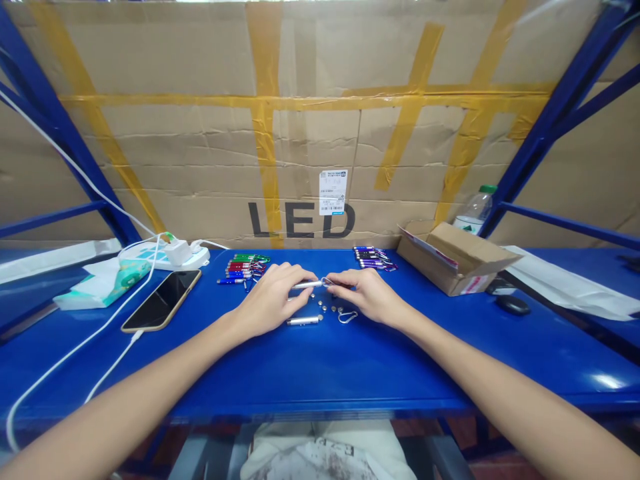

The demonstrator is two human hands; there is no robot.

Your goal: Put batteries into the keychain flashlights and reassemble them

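Note:
My left hand [270, 300] is closed around a slim silver penlight-like tube [307, 285], held level just above the table. At the tube's right end, my right hand [373, 295] pinches a small metal loop [326, 281], perhaps a clip; its exact form is too small to tell. Below the hands, a second silver tube [303, 321] lies flat on the blue table. Several small round metal pieces [325, 309], resembling button cells, are scattered between the hands. A silver carabiner [347, 318] rests under my right hand.
Coloured tubes with carabiners [246, 265] lie in a row behind my left hand; purple and dark ones [371, 257] lie behind my right. On the left are a phone [163, 301], tissues [113, 280] and a power strip [200, 257]. An open cardboard box [450, 260] and black mouse [513, 305] stand right.

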